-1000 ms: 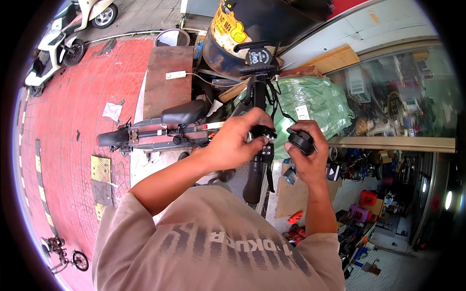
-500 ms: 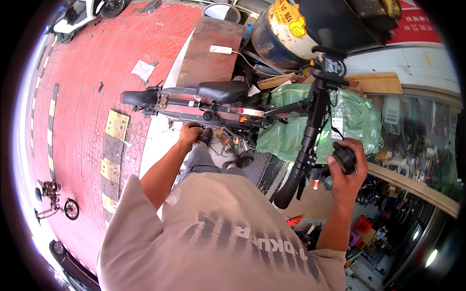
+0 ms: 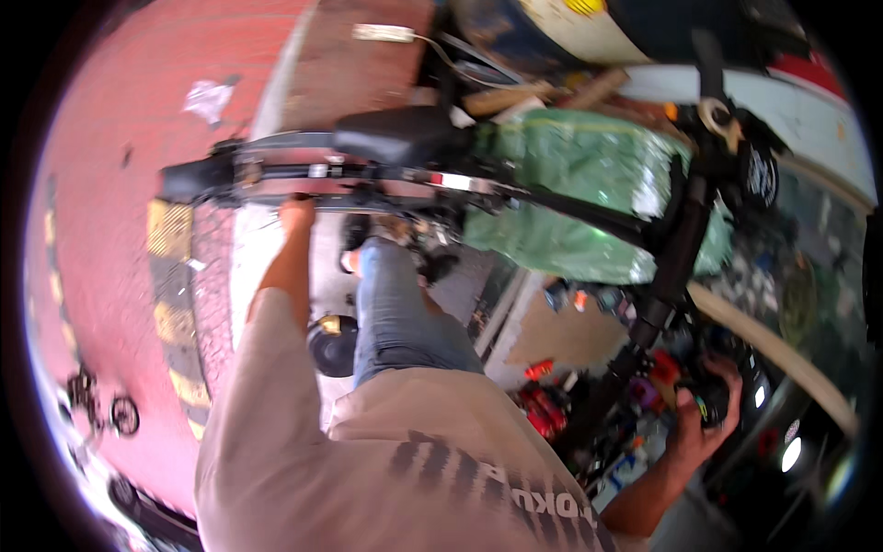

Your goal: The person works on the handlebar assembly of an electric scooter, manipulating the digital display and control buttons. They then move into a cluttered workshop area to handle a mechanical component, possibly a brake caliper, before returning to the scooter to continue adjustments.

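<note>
1. Clasped between the thumb and bent fingers of the right hand [image 3: 701,437] is a round black part [image 3: 710,405]; blur hides its details, though the hold looks secure
2. That part sits far to the right, beside the lower stretch of the handlebar [image 3: 679,258] and seemingly apart from it
3. Left hand [image 3: 296,213] reaches out to the near side of the black bike [image 3: 391,172], toward its rear; the fingertips are hard to make out, so I cannot tell whether they grasp the bike or only touch it
4. The bike stands crosswise, its rear to the left and its handlebar to the right; a green wrapped bundle [image 3: 570,193] lies beyond its front half
5. As I judge it, the step in hand is carrying the loose part in one hand while the other attends to the bike's rear
6. The next move seems to call for a sure left-hand hold, so the bike does not tip, and a firm right grip with the part clear of the handlebar
</note>
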`<state>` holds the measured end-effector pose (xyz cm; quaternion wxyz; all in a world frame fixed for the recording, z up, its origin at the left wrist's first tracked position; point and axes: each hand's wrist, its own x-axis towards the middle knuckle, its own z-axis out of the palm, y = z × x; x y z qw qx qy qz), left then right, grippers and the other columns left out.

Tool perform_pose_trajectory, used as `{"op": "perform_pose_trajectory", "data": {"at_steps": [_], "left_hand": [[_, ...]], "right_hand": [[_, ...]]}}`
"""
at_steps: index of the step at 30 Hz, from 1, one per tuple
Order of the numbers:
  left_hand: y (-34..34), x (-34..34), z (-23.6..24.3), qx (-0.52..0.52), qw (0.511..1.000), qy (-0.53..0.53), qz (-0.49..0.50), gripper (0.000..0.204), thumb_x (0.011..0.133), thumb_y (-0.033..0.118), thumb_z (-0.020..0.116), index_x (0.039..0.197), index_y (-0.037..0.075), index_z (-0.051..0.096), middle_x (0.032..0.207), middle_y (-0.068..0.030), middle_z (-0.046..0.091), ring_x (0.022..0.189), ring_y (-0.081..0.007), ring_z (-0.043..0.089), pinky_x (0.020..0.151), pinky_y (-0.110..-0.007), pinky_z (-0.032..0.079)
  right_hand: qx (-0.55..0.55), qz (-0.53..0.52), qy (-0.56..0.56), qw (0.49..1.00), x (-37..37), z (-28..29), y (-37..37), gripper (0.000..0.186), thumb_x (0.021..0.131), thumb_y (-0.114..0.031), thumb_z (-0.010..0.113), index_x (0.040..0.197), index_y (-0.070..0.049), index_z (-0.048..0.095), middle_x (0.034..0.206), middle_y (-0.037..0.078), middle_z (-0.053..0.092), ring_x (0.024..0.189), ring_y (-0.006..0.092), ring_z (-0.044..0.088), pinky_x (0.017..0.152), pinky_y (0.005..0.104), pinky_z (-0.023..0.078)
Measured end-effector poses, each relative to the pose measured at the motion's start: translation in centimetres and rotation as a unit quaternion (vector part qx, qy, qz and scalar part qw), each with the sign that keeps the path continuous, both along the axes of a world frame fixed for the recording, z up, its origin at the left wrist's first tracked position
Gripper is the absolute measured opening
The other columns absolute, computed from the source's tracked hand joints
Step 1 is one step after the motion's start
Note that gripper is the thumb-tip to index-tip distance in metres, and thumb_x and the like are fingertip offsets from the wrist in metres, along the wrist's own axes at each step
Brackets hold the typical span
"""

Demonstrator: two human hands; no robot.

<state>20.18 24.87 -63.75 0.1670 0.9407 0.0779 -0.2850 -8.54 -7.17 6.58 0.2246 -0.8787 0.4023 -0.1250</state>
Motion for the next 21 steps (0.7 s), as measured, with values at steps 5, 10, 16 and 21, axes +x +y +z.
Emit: {"op": "perform_pose_trajectory", "data": {"at_steps": [5, 10, 16, 21], "left_hand": [[-4.1, 2.0, 1.9, -0.066, 0.995, 0.049, 0.052, 0.041, 0.091, 0.05, 0.071, 0.121, 0.023, 0.079, 0.114, -0.0108, 0.079, 0.108, -0.0313, 0.075, 0.093, -0.043, 0.058], [-1.3, 1.5, -0.6, 0.007, 0.998, 0.009, 0.054, 0.071, 0.085, 0.056, 0.072, 0.129, 0.0, 0.07, 0.13, -0.0248, 0.071, 0.126, -0.0392, 0.066, 0.107, -0.045, 0.051], [-4.3, 0.3, 6.0, -0.159, 0.983, -0.077, -0.042, 0.046, 0.095, 0.034, 0.067, 0.122, -0.003, 0.071, 0.12, -0.026, 0.073, 0.112, -0.041, 0.07, 0.1, -0.047, 0.053], [-14.8, -3.9, 36.5, -0.613, 0.785, 0.024, -0.083, 0.014, 0.1, 0.007, 0.065, 0.109, -0.001, 0.072, 0.103, -0.0105, 0.071, 0.095, -0.0174, 0.066, 0.087, -0.03, 0.053]], "right_hand": [[0.007, -0.073, 0.052, 0.996, 1.1, 0.7, 0.9, 0.045, 0.076, -0.02, 0.088, 0.11, 0.002, 0.067, 0.108, 0.009, 0.066, 0.099, 0.017, 0.063, 0.088, 0.0292, 0.051], [0.03, -0.052, 0.049, 0.997, 3.8, 1.9, 0.4, 0.035, 0.078, -0.004, 0.083, 0.109, 0.001, 0.066, 0.092, 0.005, 0.067, 0.082, 0.0112, 0.063, 0.075, 0.0258, 0.052], [-0.027, -0.004, 0.043, 0.999, 2.9, 0.8, 0.1, 0.033, 0.075, 0.002, 0.079, 0.105, -0.002, 0.066, 0.092, 0.011, 0.067, 0.079, 0.0239, 0.067, 0.071, 0.0327, 0.054], [-0.156, 0.047, 0.085, 0.983, 2.4, 0.1, -0.3, 0.038, 0.068, -0.002, 0.081, 0.103, -0.005, 0.066, 0.098, 0.012, 0.064, 0.089, 0.0364, 0.067, 0.074, 0.0434, 0.055]]}}
